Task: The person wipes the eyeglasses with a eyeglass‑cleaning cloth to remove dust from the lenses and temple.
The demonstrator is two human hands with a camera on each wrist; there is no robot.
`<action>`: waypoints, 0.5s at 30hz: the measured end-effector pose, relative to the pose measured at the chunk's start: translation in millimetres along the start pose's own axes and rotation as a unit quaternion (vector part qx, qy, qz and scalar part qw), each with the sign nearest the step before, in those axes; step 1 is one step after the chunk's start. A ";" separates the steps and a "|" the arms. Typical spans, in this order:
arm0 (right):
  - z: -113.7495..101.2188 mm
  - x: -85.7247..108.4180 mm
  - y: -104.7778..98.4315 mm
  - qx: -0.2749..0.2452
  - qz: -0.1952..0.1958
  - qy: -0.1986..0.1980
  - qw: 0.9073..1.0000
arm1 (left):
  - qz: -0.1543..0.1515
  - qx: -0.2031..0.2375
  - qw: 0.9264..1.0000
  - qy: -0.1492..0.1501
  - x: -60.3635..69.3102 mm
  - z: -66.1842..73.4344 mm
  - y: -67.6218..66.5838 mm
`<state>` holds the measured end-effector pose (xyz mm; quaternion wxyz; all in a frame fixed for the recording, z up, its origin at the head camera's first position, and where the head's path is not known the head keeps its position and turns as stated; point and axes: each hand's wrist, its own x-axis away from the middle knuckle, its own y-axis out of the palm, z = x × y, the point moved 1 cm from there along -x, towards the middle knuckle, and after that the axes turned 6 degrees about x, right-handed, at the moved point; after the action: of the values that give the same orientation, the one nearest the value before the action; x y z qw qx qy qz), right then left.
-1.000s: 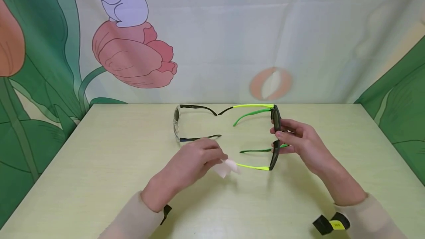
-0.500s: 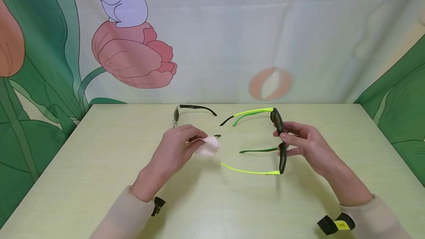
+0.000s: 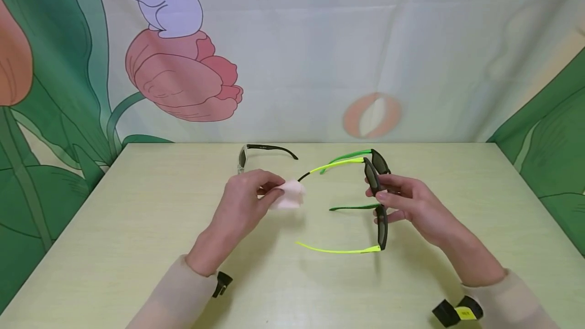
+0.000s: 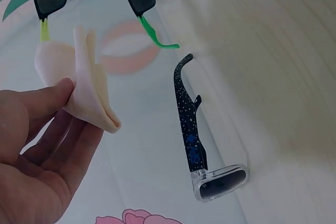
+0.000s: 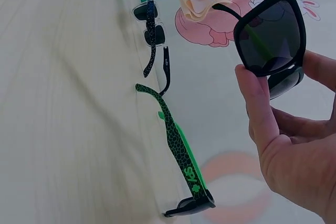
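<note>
A pale pink cloth [image 3: 289,195] is pinched between the thumb and fingers of my left hand [image 3: 242,207]; in the left wrist view the cloth [image 4: 86,85] appears folded. With my right hand [image 3: 420,209] I hold black-framed sunglasses [image 3: 382,227] with neon yellow arms near the bridge, lifted above the table. Their arms are unfolded and point left, one tip by the cloth. In the right wrist view a dark lens [image 5: 274,40] faces the camera. Cloth and lenses are apart.
Sunglasses with green arms [image 3: 354,207] rest on the table [image 3: 137,227], behind the held pair. Clear-framed sunglasses [image 3: 242,158] with dark arms lie further left, partly covered by my left hand. A printed curtain [image 3: 292,55] hangs along the table's far edge.
My left hand has drawn the cloth leftward, away from the yellow-armed sunglasses. My right hand has brought those sunglasses nearer to me and turned them slightly, uncovering more of the green-armed pair.
</note>
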<state>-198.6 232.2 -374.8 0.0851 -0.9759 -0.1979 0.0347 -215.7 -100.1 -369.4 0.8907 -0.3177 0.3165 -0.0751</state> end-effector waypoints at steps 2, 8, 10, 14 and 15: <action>-0.2 -0.7 2.1 -0.002 -0.007 -0.002 1.000 | -0.001 0.001 1.000 0.001 0.0 0.2 0.8; -3.1 -1.9 7.0 0.000 -0.009 -0.005 1.000 | 0.004 0.003 1.000 0.016 -0.1 1.7 2.5; -4.0 -1.7 8.4 0.004 -0.006 -0.005 1.000 | 0.005 0.004 1.000 0.022 -0.2 2.5 3.0; -4.3 -1.3 12.6 0.009 -0.007 -0.009 1.000 | 0.007 0.008 0.999 0.031 -0.8 5.5 3.8; -4.3 -1.4 14.1 0.011 -0.010 -0.011 1.000 | 0.007 0.009 0.999 0.032 -1.0 5.9 4.1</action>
<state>-194.0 218.2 -373.1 0.0935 -0.9724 -0.2085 0.0467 -213.1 -93.5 -367.8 0.8834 -0.3049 0.3463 -0.0815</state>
